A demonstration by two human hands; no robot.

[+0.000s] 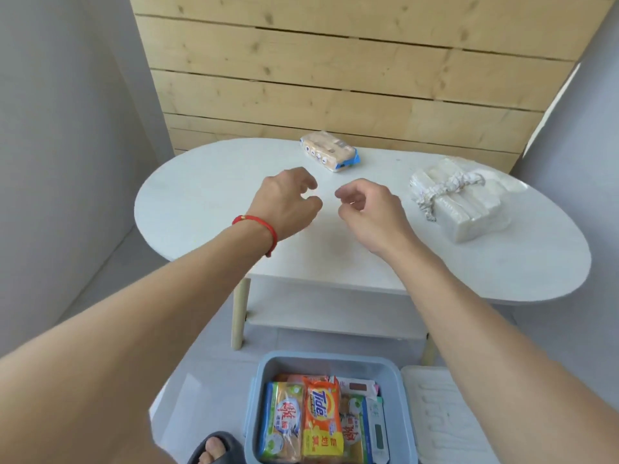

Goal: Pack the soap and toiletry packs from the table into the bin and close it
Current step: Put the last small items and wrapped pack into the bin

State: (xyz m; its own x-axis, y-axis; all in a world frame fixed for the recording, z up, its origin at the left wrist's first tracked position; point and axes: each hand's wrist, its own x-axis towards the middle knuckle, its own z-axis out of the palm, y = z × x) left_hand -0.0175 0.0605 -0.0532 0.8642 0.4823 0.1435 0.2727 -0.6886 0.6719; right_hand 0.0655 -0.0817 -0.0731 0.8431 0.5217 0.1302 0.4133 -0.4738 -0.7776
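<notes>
Both my hands hover over the middle of the white oval table (207,202). My left hand (288,205), with a red cord on its wrist, and my right hand (368,212) hold nothing, fingers loosely curled and apart. A beige multi-pack of soap bars (330,155) with a blue edge lies at the table's far side, just beyond my hands. A larger clear-wrapped white pack (465,202) sits at the right. Below, on the floor, the blue bin (264,373) stands open with several soap and toiletry packs (321,416) inside.
A white bin lid (442,416) lies on the floor right of the bin. My foot in a dark slipper (214,447) is left of the bin. A wooden plank wall (335,78) stands behind the table; grey walls close both sides.
</notes>
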